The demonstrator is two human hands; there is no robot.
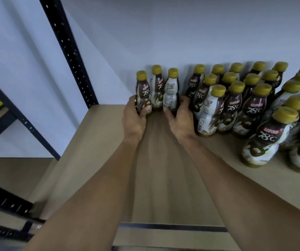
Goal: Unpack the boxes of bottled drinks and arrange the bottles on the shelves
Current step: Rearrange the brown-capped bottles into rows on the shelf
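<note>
Three waisted plastic bottles with glossy labels and ribbed gold caps stand upright, caps up, at the centre of the frame on a matte tan shelf (95,160). The left hand (134,118) grasps the left bottle (143,95) low down. The right hand (180,118) grasps the right bottle (170,91), hiding its base. The middle bottle (157,86) stands between them. More bottles (236,100) fill the right, the outermost blurred and cut off.

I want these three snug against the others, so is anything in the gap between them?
Only your own right hand, which wraps the rightmost held bottle and fills the gap before the main group. No other object shows there.
</note>
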